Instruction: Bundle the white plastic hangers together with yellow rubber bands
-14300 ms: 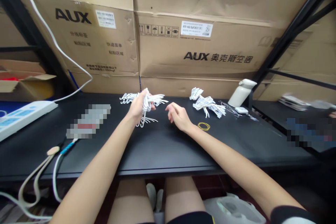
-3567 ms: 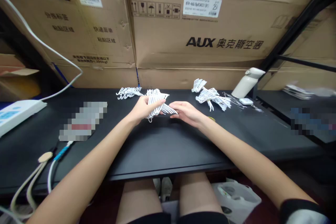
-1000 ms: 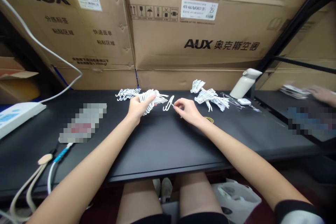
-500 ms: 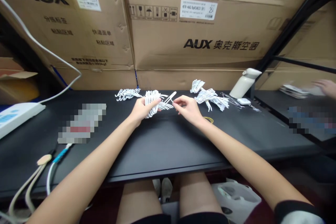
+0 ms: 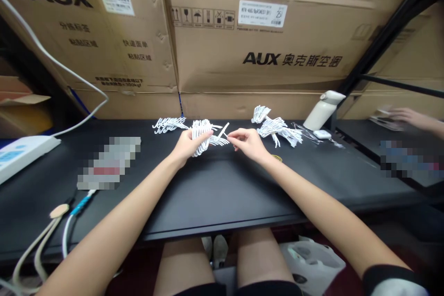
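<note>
I log the right hand [image 5: 248, 141] pinching one white piece [image 5: 225, 128], slanted up-right just left of its fingertips, near the white bundle [image 5: 200, 135] clasped in the left hand [image 5: 185, 146].

the left hand [image 5: 186, 145] grips a bunch of white hooks [image 5: 201, 136]; the right hand [image 5: 249, 143] pinches a single hook [image 5: 224, 130] beside it, over the black table [image 5: 239, 194].

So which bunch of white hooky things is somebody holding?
The middle bunch, gripped in the left hand. The left bunch and right bunches lie on the black table instead.
</note>
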A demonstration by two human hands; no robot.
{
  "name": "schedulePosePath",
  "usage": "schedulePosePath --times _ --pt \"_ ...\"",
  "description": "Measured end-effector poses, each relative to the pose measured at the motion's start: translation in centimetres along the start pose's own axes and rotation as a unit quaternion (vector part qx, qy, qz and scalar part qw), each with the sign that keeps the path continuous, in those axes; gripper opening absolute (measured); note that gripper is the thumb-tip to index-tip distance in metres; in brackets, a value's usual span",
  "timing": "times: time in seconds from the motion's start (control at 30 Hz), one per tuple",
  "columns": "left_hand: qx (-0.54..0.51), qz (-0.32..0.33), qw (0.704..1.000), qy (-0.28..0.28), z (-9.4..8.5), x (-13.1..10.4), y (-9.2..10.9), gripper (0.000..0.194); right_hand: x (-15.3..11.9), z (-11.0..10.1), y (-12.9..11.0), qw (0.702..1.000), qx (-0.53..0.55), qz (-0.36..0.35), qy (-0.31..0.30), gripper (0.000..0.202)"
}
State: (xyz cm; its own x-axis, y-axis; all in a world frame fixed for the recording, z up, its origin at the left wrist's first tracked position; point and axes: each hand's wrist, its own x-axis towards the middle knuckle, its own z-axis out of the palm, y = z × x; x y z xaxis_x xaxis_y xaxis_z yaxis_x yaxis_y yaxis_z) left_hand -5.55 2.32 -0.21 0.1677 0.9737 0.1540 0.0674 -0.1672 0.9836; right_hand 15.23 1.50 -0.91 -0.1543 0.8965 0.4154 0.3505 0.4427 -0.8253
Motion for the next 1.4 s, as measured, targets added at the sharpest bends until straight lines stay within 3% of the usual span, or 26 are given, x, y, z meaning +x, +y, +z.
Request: schedulePosePath --times 0.37,0.8,1.1,1.4 --pt "-0.003 0.002 1.0 0.012 -0.1 0.2 -0.3 0.034 0.2 0.2 0.1 0.984 0.144 0.086 -0.06 0.027" --pt "0.01 -0.032 0.998 -0.062 -0.3 -0.1 0.0 0.034 0.5 -1.2 -0.2 0.947 0.207 0.193 -0.152 0.02" --pt "-0.077 -0.051 0.992 -0.09 -0.1 -0.2 0.7 0.031 0.4 -0.9 0.3 0.909 0.295 0.221 -0.195 0.022" --pt "-0.059 -0.075 0.992 -0.083 0.0 -0.3 0.6 0.033 0.0 -0.1 -0.2 0.897 0.33 0.226 -0.187 0.022"
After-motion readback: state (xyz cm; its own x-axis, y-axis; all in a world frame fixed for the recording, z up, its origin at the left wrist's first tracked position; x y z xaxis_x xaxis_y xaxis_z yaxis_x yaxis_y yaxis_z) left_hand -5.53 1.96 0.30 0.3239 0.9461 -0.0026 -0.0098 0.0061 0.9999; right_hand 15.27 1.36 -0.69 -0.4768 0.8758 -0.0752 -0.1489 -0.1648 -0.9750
